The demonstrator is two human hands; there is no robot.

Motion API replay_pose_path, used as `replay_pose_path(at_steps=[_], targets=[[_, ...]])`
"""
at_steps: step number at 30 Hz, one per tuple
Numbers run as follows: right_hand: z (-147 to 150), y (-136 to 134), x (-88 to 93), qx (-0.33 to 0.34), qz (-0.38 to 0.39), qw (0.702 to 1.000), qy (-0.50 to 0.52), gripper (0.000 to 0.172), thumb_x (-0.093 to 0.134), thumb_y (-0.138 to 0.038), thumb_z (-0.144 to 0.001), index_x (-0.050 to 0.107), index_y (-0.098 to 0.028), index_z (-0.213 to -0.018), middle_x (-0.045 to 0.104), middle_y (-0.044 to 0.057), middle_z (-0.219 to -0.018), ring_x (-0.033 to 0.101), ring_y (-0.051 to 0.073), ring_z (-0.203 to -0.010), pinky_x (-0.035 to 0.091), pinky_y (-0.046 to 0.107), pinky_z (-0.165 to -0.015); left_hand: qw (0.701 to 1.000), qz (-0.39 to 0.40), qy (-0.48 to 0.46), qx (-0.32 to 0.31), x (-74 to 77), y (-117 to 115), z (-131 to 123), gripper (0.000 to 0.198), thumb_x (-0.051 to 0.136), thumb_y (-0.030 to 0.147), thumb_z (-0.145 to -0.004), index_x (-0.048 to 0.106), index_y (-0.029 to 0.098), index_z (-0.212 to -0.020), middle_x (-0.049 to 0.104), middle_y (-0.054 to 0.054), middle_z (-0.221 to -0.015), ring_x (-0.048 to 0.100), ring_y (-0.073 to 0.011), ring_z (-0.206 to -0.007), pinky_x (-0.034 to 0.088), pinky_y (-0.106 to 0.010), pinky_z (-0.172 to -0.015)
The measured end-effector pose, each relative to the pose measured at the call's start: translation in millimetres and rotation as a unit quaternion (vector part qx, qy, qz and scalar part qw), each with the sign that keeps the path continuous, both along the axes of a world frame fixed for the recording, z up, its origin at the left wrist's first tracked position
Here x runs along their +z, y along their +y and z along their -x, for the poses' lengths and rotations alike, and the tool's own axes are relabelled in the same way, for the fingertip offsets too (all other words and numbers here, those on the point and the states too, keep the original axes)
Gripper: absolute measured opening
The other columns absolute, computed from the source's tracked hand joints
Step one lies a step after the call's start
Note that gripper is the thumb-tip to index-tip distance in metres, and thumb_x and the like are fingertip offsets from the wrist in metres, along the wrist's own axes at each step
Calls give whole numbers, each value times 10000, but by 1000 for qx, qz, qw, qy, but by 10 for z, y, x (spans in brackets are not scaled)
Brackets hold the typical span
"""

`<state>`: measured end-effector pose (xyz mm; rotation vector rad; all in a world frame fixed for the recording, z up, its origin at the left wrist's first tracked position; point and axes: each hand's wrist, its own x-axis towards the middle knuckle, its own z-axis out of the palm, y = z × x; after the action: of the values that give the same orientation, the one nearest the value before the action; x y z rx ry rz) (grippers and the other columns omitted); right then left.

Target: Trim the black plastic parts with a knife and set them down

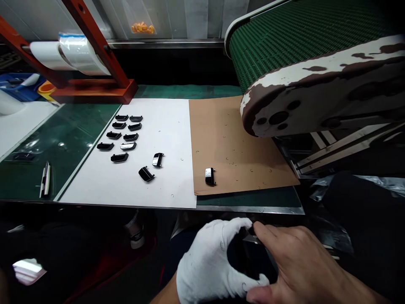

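In front of the table edge, my left hand point(210, 261), in a white glove, curls its thumb and forefinger around a dark glossy plastic piece point(251, 240). A glint shows along its upper end; the rest is lost in shadow. My bare right hand point(294, 257) is closed against the same piece, its fingertips meeting the glove's; what it grips is hidden. A similar black plastic piece point(209, 176) lies on the brown cardboard point(240, 143). Two more, one black piece point(157, 160) and another black piece point(146, 174), rest on the white sheet point(171, 126).
Several black pieces point(119, 157) form two rough columns on the sheet's left. Beyond stands a red roll holder point(126, 90) with plastic film rolls. A green conveyor belt point(300, 38) overhangs the right. A pen point(45, 179) lies at left. Thin curled shavings dot the surfaces.
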<state>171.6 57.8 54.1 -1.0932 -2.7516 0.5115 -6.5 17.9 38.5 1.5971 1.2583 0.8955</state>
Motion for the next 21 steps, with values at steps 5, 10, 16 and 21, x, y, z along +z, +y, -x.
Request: replay_pose_path(at_steps=[5, 10, 16, 21], targets=[[7, -12, -68, -4, -30, 1000, -3, 895, 49, -860, -734, 593, -153, -653, 577, 48, -487, 549, 204, -376, 304, 319, -401, 1000, 16, 18, 15, -16, -26, -26, 553, 852, 432, -567, 662, 213, -1038, 716, -1, -872, 681, -230, -797, 515, -279, -773], [-1, -9, -129, 5, -65, 998, -5, 932, -7, -840, -743, 603, -142, -644, 557, 37, -463, 536, 178, -361, 287, 309, -396, 999, 32, 29, 30, -73, -45, -60, 551, 869, 351, -535, 670, 193, -1023, 710, -2, -867, 673, -222, -794, 509, -284, -782], [0, -12, -161, 14, -75, 997, -3, 885, -3, -809, -778, 578, -163, -604, 554, 31, -454, 533, 166, -362, 289, 310, -406, 998, 56, 22, 31, -106, -55, -63, 600, 860, 355, -542, 657, 182, -1080, 704, -10, -883, 664, -215, -797, 521, -290, -788], [5, -10, -167, 13, -87, 996, -2, 861, 10, -806, -783, 562, -175, -587, 536, 18, -438, 515, 149, -353, 275, 303, -408, 997, 61, 11, 39, -96, -54, -58, 546, 848, 340, -553, 664, 190, -1045, 698, 1, -859, 658, -203, -773, 526, -289, -791]])
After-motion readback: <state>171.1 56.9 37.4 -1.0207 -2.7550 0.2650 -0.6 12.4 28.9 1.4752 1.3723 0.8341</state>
